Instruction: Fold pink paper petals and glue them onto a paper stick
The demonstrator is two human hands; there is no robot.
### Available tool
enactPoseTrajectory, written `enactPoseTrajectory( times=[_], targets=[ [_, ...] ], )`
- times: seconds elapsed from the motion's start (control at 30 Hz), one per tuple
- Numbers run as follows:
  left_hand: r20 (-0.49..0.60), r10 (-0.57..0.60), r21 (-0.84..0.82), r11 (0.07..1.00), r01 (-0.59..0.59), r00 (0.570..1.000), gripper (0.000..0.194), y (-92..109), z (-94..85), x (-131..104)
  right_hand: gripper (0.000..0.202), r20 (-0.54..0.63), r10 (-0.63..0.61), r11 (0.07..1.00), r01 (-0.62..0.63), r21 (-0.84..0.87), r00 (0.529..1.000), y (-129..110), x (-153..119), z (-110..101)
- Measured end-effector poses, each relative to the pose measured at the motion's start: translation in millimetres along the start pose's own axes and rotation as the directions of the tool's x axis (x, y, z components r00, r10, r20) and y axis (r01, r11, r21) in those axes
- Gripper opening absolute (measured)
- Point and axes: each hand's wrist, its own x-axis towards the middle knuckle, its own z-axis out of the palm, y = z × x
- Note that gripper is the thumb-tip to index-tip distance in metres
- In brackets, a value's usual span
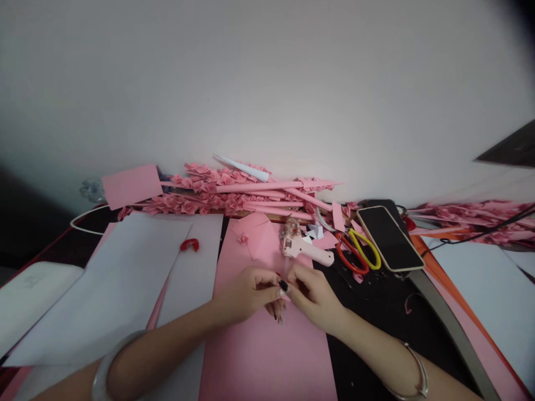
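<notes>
My left hand (249,295) and my right hand (317,301) meet over a large pink paper sheet (267,362). Fingertips and thumbs of both are pinched together on a small piece of pink paper (286,297), mostly hidden by the fingers. Just beyond them lies a pale pink glue gun (309,250), its nozzle end covered in clumpy residue. Left of the gun, smaller cut pink papers (261,234) rest on the sheet, along with a tiny pink paper rose (243,238).
Scissors (353,253) with red and yellow handles and a phone (390,236) lie to the right. Bundled pink paper flowers (209,189) line the wall. White sheets (125,262), a red curved piece (189,245) and a white device (37,301) are at left.
</notes>
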Motion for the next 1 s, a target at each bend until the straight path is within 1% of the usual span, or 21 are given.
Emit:
enactPoseTrajectory(
  times=[0.07,0.13,0.2,0.27,0.37,0.43,0.57,0.67,0.83,1.0],
  targets=[
    [-0.001,0.001,0.017,1.0,-0.001,1.0,0.024,-1.0,0.5,0.1,0.031,0.06,-0.005,0.999,0.002,0.043,0.998,0.4,0.5,0.8],
    [-0.001,0.003,0.019,1.0,-0.003,1.0,0.023,-1.1,0.8,0.4,0.032,0.082,-0.019,0.997,0.012,0.079,0.996,0.0,0.7,0.8],
    [-0.006,0.006,0.014,1.0,-0.006,1.0,0.022,-0.6,0.7,0.8,0.031,0.061,-0.024,0.995,0.018,0.094,0.998,0.3,0.3,0.9],
    [-0.035,0.018,0.016,1.0,-0.017,0.999,0.021,-0.2,0.0,1.4,0.032,-0.001,0.007,0.993,-0.007,0.12,1.0,1.9,-0.3,1.4],
    [-0.123,0.016,0.035,0.999,-0.012,0.992,0.022,-0.8,-1.7,2.3,0.031,-0.113,0.126,0.971,-0.099,0.219,0.986,5.3,-0.3,2.2],
    [-0.171,0.009,0.039,0.999,-0.002,0.985,0.021,-1.3,-2.2,2.6,0.027,-0.148,0.179,0.952,-0.133,0.275,0.973,6.0,0.5,2.6],
    [-0.2,0.01,0.058,0.998,0.001,0.98,0.021,-0.6,0.6,1.7,0.016,-0.139,0.18,0.929,-0.122,0.349,0.974,1.8,2.2,6.0],
    [-0.203,-0.01,0.052,0.998,0.021,0.979,0.025,1.2,4.3,0.9,0.012,-0.168,0.235,0.879,-0.136,0.457,0.957,-1.6,2.3,11.5],
    [-0.22,-0.038,0.083,0.995,0.058,0.975,0.021,3.9,8.3,0.0,0.012,-0.183,0.337,0.767,-0.157,0.622,0.923,-3.0,3.4,17.3],
    [-0.216,-0.054,0.083,0.994,0.074,0.975,0.022,4.1,9.5,-0.9,0.017,-0.182,0.376,0.741,-0.177,0.648,0.909,-4.9,5.5,16.2]
  ],
)
